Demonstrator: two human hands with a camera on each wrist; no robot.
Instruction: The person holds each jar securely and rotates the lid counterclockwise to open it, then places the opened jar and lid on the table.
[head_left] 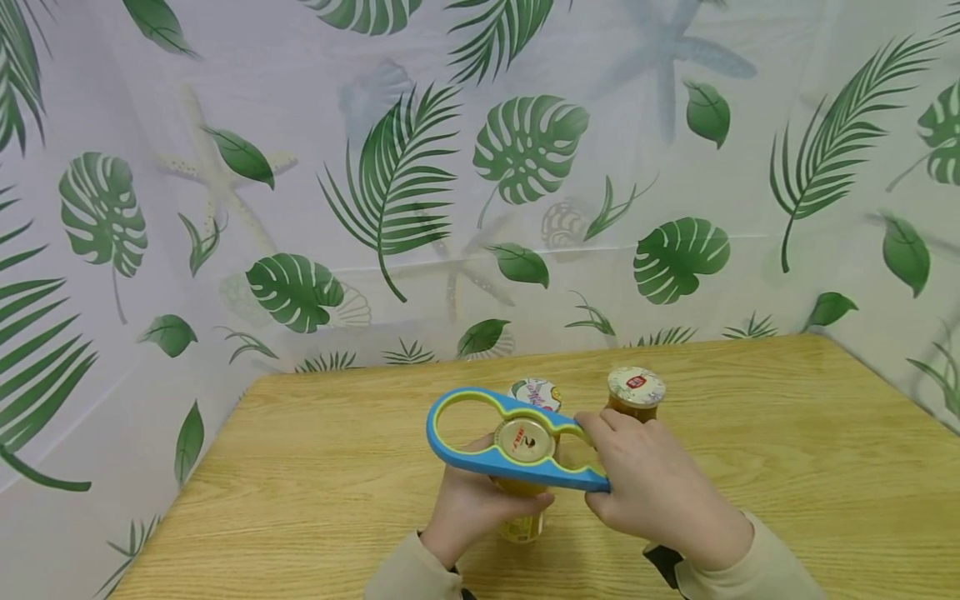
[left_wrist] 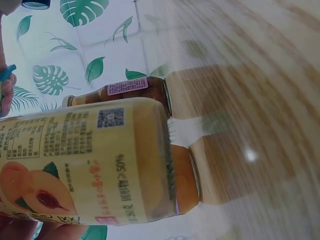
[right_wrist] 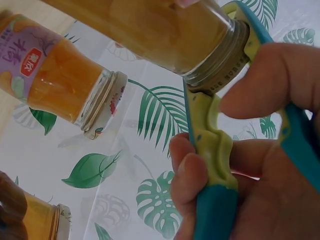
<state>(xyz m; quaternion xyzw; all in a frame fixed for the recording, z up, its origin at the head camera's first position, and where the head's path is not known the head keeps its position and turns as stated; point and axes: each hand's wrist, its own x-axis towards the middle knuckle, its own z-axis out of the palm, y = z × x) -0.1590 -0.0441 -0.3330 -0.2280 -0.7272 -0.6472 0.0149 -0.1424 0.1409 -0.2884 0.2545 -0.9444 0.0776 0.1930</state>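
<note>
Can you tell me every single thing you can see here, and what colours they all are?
Peach jar: 1, yellow with a pale gold lid, in the left hand
Opener: 1, blue and yellow, around the peach jar's lid
Orange jar: 1, orange with a purple label and patterned lid, on the table behind the opener
Brown jar: 1, brown with a pale patterned lid, beyond the right hand
Table: 1, light wood, under the jars
Backdrop: 1, white with green leaves, behind the table
Sleeves: 2, cream, at the wrists
Left hand: 1, bare, holding the peach jar
Right hand: 1, bare, gripping the opener
</note>
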